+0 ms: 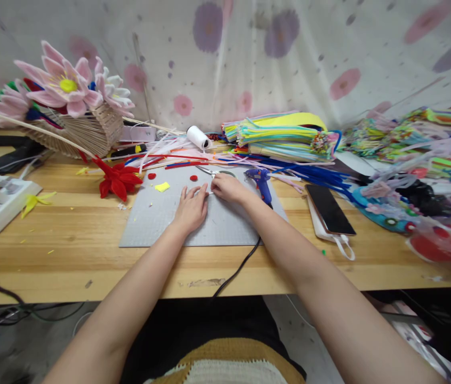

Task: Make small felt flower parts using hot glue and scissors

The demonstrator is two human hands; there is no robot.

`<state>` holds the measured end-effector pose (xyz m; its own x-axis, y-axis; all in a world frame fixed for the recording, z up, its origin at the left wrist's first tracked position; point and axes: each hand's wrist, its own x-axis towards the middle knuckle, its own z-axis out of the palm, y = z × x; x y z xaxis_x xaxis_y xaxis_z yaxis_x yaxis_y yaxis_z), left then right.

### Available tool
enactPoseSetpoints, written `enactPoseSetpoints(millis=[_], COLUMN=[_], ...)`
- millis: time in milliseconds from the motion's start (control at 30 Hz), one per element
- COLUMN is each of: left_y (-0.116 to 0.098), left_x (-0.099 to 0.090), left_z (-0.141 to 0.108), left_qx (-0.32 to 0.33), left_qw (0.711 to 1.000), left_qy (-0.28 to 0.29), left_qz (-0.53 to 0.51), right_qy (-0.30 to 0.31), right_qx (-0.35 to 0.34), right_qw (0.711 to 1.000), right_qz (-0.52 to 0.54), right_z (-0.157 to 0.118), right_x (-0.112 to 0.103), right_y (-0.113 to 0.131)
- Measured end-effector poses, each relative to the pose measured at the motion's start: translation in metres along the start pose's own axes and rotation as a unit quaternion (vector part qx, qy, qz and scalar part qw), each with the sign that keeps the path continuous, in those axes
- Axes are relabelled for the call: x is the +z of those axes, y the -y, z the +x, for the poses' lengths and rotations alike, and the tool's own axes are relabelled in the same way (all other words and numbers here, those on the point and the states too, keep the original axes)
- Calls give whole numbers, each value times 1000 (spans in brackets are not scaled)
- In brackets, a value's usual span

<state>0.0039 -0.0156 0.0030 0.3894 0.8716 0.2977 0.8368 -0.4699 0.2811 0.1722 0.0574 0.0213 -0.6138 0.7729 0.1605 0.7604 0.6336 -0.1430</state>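
My left hand point(192, 208) lies on the grey cutting mat point(153, 224) with its fingers stretched forward, so it is open. Close to its fingertips, my right hand point(227, 188) is closed, thumb and fingers pinched together. A tiny pale bit shows between the two hands, too small to name. Just behind the right hand lie scissors point(206, 170), partly covered by it. A blue glue gun point(260, 184) rests on the mat to the right. Red round pieces point(193, 178) and a yellow scrap point(162, 187) lie left of the hands.
A red flower point(117, 180) sits left of the mat, below a basket point(101, 130) of pink flowers. Bundled pipe cleaners point(281, 136) and a white thread spool point(198, 137) stand behind. A phone point(331, 208) is at right; a power strip point(1, 200) at left.
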Motion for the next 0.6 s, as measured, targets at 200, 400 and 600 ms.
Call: enactPoseSetpoints(millis=[200,400,600], left_y=[0,0,4], left_x=[-1,-2,2], left_z=[0,2,5], left_qx=[0,-9,-20], left_qw=[1000,1000,999], left_qy=[0,9,28], left_qz=[-2,-1,9], right_qy=[-19,-71,-221], right_qx=[9,77,127], right_qw=[1000,994,939], right_qz=[-17,33,230], right_z=[-2,-6,-10], right_x=[-2,-15,-26], right_y=[-2,-7,0])
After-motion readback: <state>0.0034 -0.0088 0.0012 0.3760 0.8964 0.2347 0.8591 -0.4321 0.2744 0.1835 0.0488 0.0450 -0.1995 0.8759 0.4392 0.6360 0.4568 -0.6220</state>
